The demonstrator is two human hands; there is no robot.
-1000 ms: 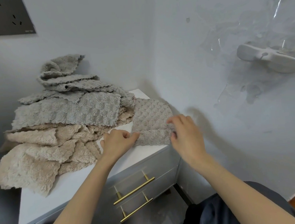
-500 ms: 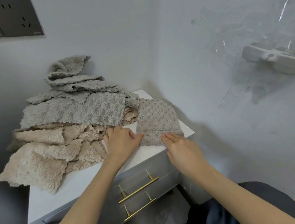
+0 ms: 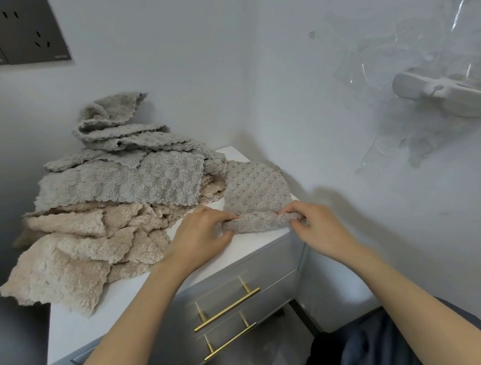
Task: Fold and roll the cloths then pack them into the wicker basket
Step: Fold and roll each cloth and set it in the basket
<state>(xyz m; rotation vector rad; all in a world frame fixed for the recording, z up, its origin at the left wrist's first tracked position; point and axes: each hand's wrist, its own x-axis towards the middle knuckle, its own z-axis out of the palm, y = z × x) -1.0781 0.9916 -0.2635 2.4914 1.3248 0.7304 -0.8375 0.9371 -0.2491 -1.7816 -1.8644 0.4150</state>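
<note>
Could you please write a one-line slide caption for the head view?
Left hand and right hand pinch the rolled near edge of a cloth on a cabinet, beside a pile.

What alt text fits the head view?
The left hand and right hand pinch the rolled near edge of a grey cloth on a white cabinet. A pile of grey and beige cloths lies to its left.

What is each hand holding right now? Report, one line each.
Left hand: closed, pinching the rolled near edge of the grey cloth.
Right hand: closed, pinching the same edge.
</note>
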